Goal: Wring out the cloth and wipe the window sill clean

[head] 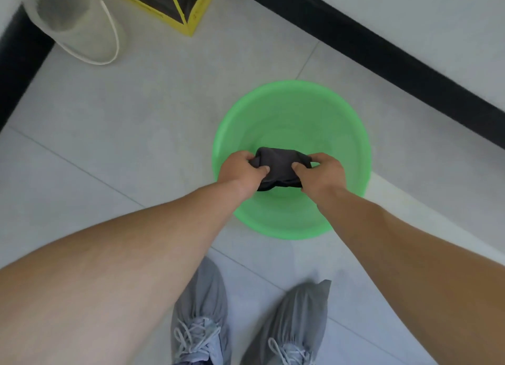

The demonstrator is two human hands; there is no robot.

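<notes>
Now both my hands, left [241, 170] and right [321, 173], clamp the cloth [280, 166] ends, its length running between them over the basin [295, 102].

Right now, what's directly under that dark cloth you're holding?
The green basin sits on the floor below the dark cloth, which the left hand and right hand grip. The basin's visible inside looks bare; the part behind the cloth is hidden.

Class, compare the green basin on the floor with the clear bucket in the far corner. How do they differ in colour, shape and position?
The green basin is opaque, bright green, wide and shallow; the clear bucket is see-through, pale, narrower and taller. The basin sits right below both hands; the bucket stands apart in the corner, untouched. Only the bucket shows a thin white handle. Both are round, open-topped and stand on the tiled floor.
</notes>
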